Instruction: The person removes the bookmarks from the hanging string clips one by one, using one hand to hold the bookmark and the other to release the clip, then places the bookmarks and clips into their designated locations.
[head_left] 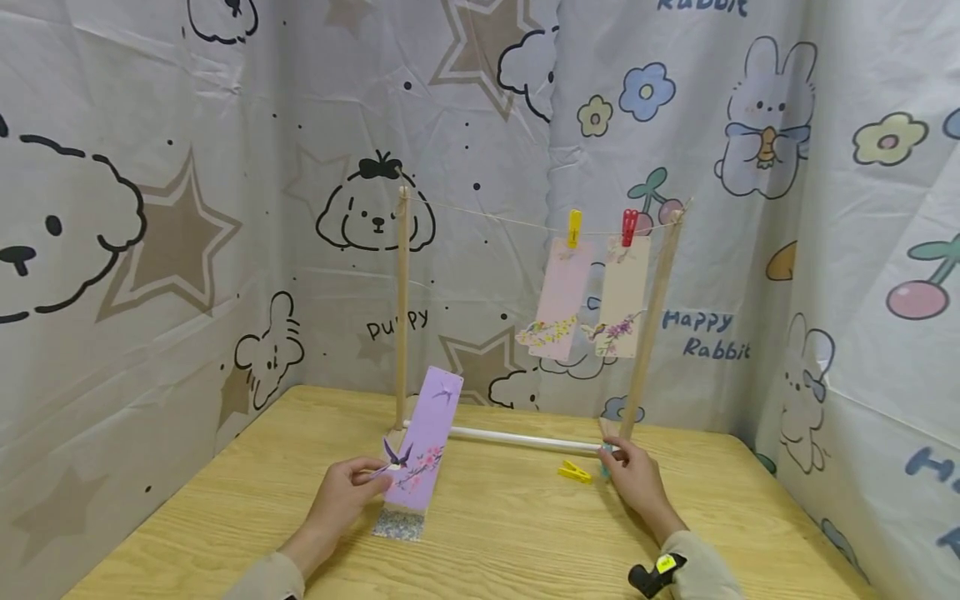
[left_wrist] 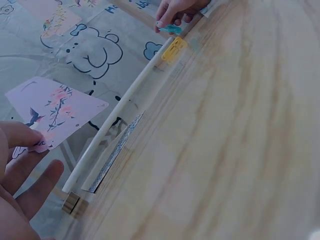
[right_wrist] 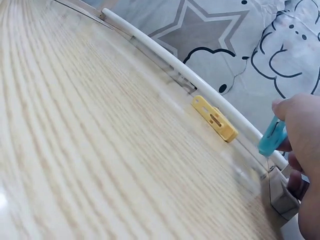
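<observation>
My left hand (head_left: 337, 502) pinches a purple bookmark card (head_left: 429, 433), printed with a bird and pink blossoms, by its lower left edge; it stands tilted above the table. My right hand (head_left: 637, 485) grips a teal clothespin (right_wrist: 272, 136) near the foot of the rack's right post. Beside that hand, a yellow clothespin (head_left: 574, 472) lies on the table. Below the purple card shows the patterned end of another flat card (head_left: 399, 525) on the tabletop. A pink card (head_left: 558, 304) and a cream card (head_left: 622, 304) hang from the string.
The rack has a left wooden post (head_left: 402, 308), a right wooden post (head_left: 654, 325) and a white crossbar (head_left: 525, 437) low between them. A thin string (head_left: 480, 215) joins the post tops. Yellow (head_left: 574, 229) and red (head_left: 629, 227) clips hold the hanging cards. Printed curtains surround the wooden table (head_left: 510, 550).
</observation>
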